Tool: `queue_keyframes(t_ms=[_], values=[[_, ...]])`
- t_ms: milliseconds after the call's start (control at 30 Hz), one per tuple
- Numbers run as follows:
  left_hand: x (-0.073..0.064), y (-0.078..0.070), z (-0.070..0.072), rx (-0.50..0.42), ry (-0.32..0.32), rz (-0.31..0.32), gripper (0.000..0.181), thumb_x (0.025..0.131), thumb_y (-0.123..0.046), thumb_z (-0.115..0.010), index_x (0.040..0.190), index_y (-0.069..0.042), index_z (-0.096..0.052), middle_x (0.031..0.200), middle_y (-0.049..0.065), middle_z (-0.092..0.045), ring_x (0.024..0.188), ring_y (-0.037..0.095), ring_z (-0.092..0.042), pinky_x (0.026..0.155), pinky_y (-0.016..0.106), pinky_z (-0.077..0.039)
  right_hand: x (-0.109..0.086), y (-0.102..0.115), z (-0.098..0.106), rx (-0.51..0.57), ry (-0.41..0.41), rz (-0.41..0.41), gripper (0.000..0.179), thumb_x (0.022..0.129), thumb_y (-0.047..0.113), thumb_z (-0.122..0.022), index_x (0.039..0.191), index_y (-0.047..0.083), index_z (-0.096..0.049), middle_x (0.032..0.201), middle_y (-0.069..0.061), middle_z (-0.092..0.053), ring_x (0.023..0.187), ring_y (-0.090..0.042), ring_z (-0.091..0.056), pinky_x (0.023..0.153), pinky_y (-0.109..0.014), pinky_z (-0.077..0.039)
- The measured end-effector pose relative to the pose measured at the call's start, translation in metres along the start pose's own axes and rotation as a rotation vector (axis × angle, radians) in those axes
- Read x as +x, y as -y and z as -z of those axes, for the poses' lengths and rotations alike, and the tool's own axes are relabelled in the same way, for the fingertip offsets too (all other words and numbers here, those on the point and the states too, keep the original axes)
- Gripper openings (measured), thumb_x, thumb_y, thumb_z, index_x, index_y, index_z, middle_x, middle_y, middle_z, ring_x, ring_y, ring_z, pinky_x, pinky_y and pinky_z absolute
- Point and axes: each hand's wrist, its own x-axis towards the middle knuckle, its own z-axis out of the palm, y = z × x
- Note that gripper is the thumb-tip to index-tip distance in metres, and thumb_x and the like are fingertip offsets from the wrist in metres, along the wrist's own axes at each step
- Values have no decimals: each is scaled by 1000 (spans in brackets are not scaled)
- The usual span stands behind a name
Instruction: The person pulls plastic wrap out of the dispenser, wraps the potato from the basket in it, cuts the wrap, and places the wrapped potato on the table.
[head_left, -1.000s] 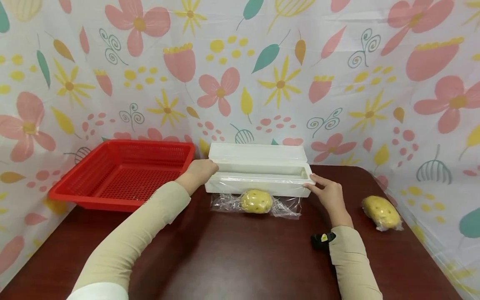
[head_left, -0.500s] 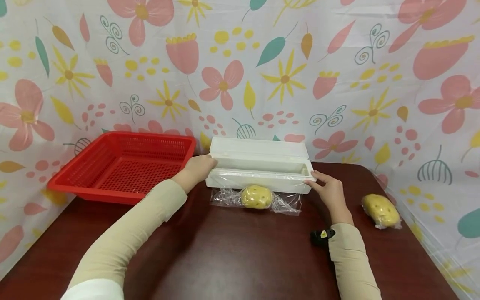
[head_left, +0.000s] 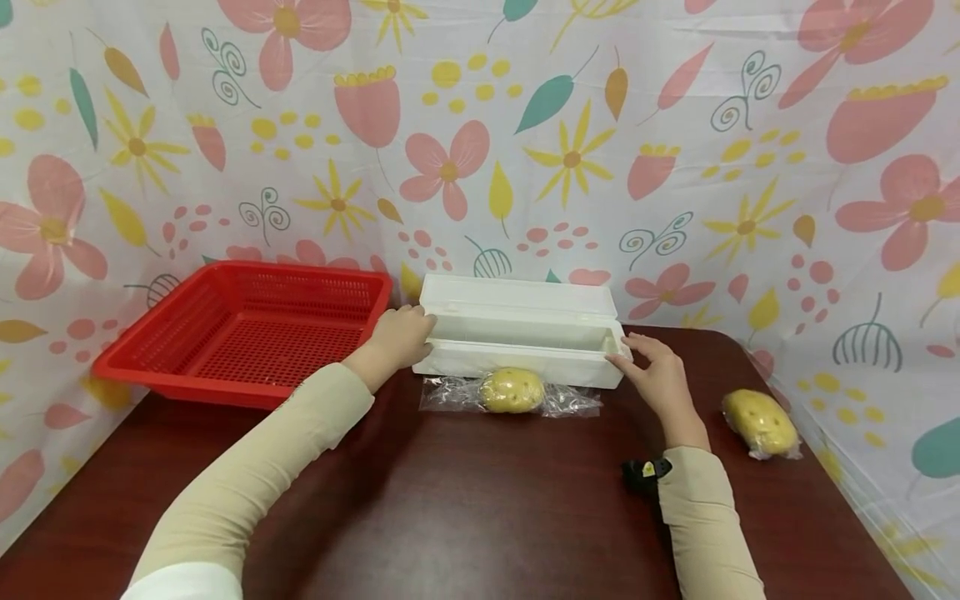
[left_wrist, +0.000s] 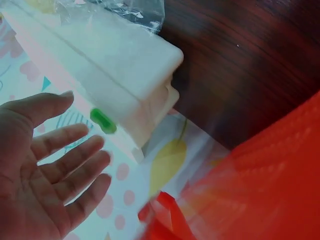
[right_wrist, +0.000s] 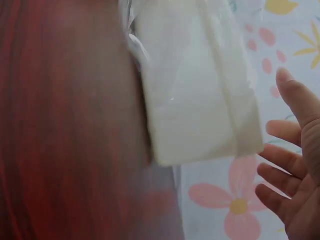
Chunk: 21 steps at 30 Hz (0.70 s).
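Note:
A long white plastic-wrap dispenser box [head_left: 573, 369] stands at the table's back with its lid [head_left: 517, 296] raised. Against its front lies a yellow potato [head_left: 512, 390] on clear plastic film [head_left: 573, 402]. At the box's left end is my left hand [head_left: 401, 337]; the left wrist view shows its fingers spread, loosely bent and holding nothing. My right hand [head_left: 660, 379] is by the right end, fingers relaxed around the corner. In the right wrist view its fingertips lie beside the box; I cannot tell whether they touch it.
A red plastic basket [head_left: 120, 379] stands at the left, close to my left hand. Near the table's right edge lies a second potato [head_left: 761, 423] wrapped in film. Behind the table hangs a flowered cloth [head_left: 450, 83]. A black device [head_left: 645, 473] sits at my right wrist.
My left hand has loosened from the box's left end, its fingers now less curled. The right fingers have eased off the corner a little. The film looks drawn in slightly closer to the box.

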Motion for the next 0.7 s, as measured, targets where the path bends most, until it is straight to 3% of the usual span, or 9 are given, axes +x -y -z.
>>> queue_keyframes(t_ms=[167,367,533,700], values=[[0,-11,-2,13,-148,-42,27,86,-24,-67,106,-5,-64,95,12,-61,89,29,-61,74,42,-51,1,15,-2,-2,-94,90,42,81,16,-75,117,-4,-64,124,-25,-57,118,-42,-47,95,-58,-39],[0,-29,-8,-64,-321,-167,20,85,-19,-69,98,-5,-64,90,10,-60,81,26,-61,72,39,-52,1,35,-7,17,-205,225,34,76,10,-79,106,-3,-69,109,-21,-63,106,-37,-52,91,-52,-42],[-3,-47,-18,-161,-327,-241,18,84,-17,-70,97,-6,-64,91,7,-60,83,24,-61,73,35,-52,1,52,-15,18,-250,408,29,71,8,-82,96,-2,-71,96,-18,-66,95,-35,-56,85,-47,-44],[-6,-63,-31,-259,-299,-265,18,84,-17,-71,98,-7,-65,92,5,-61,84,22,-60,71,35,-50,-4,70,-28,1,-174,497,29,70,9,-82,96,0,-72,94,-14,-67,92,-32,-60,83,-43,-48]])
